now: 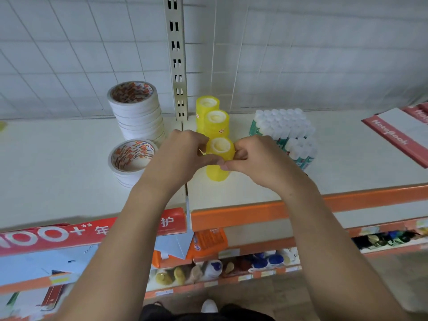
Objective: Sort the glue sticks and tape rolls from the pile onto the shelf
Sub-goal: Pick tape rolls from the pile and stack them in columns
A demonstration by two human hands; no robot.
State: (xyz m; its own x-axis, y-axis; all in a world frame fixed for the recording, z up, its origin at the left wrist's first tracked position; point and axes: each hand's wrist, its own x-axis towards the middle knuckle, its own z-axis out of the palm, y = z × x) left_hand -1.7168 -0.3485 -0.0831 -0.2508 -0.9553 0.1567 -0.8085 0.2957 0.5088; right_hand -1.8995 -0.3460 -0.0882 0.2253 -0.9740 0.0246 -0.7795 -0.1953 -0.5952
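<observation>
- Both hands were clamped on the front yellow stack [220,148] of tape. The left hand [185,151] pinched its upper left side, the right hand [254,158] pinched the upper right, and the thumbs nearly met on the near face.
- My guess on the two-sided pinch: it's a tall column of small rolls, so squeezing from both sides keeps it from buckling or tipping while it gets nudged.
- Its base looked to be down on the shelf [254,193], toward the front, just right of the seam between the two boards.
- Long axis was vertical, with the core hole facing up at the camera. Couldn't say if it leaned a bit, since the wide lens bends everything.
- Two more yellow stacks [215,122] stood right behind it, same way up, in a row running back to the wall. I figured this one was being lined up as the third.
- White tape [136,110] sat in two piles to the left and glue sticks [284,130] stood in a block to the right, so each kind had its own patch.
</observation>
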